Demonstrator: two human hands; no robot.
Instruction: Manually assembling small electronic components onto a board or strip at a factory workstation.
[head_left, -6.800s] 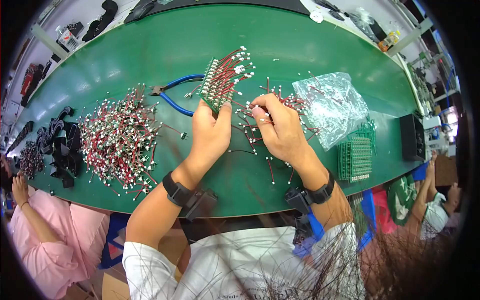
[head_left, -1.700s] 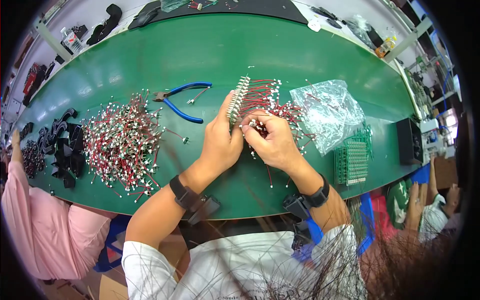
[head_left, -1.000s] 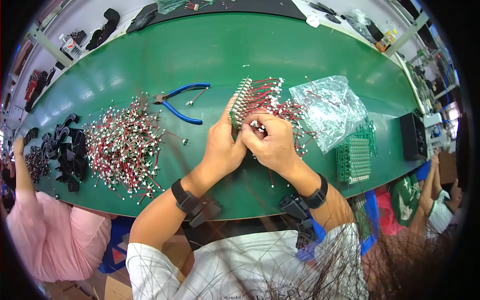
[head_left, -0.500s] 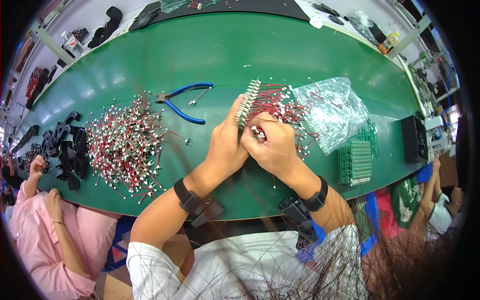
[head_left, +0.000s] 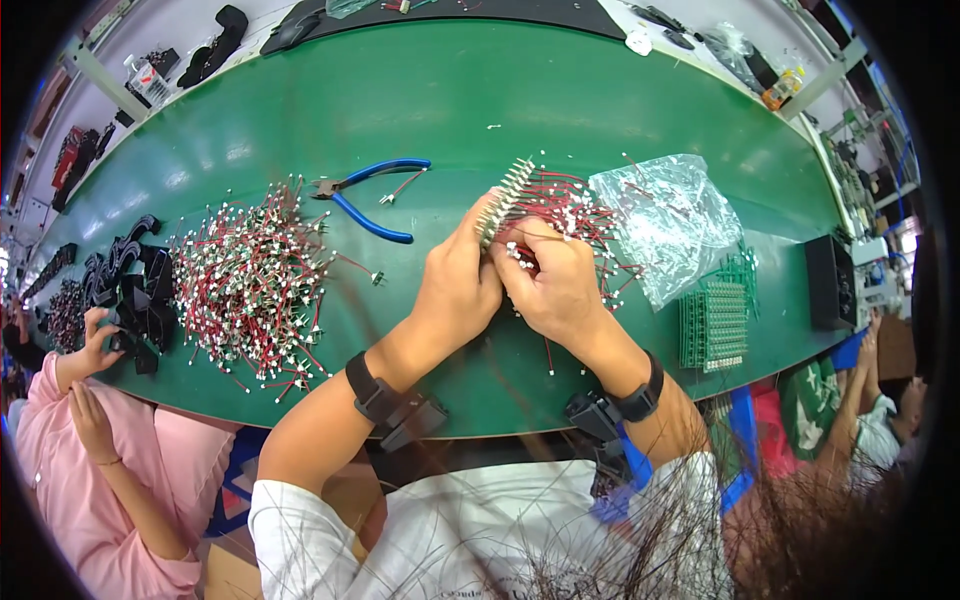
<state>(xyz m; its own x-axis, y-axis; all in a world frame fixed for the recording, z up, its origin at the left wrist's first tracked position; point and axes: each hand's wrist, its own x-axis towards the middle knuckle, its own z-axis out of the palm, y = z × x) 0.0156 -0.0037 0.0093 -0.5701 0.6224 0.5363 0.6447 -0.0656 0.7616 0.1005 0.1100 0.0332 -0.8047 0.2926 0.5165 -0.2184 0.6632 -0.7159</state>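
Note:
My left hand [head_left: 455,280] is closed around a narrow strip of small circuit boards [head_left: 508,203], which tilts up and to the right. Red wires [head_left: 560,192] with white plugs run off the strip's right side. Against it, my right hand [head_left: 556,285] is closed, thumb and finger pinched by the wires, with white plugs showing at the fingers. The exact grip point is hidden. More red wires with white plugs lie on the table just beyond the right hand. Left of my hands is a large pile of small boards with red wires [head_left: 250,290].
Blue-handled cutters [head_left: 378,168] lie beyond the pile, beside a loose wired piece. To the right are a clear plastic bag [head_left: 668,222], stacked green circuit boards [head_left: 713,325] and a black box [head_left: 828,283]. A person in pink [head_left: 120,480] sits at left near black parts [head_left: 145,290].
My right hand has shifted slightly, and its fingers sit higher along the wires. The strip leans a little more to the right. The neighbour's hands at left have moved.

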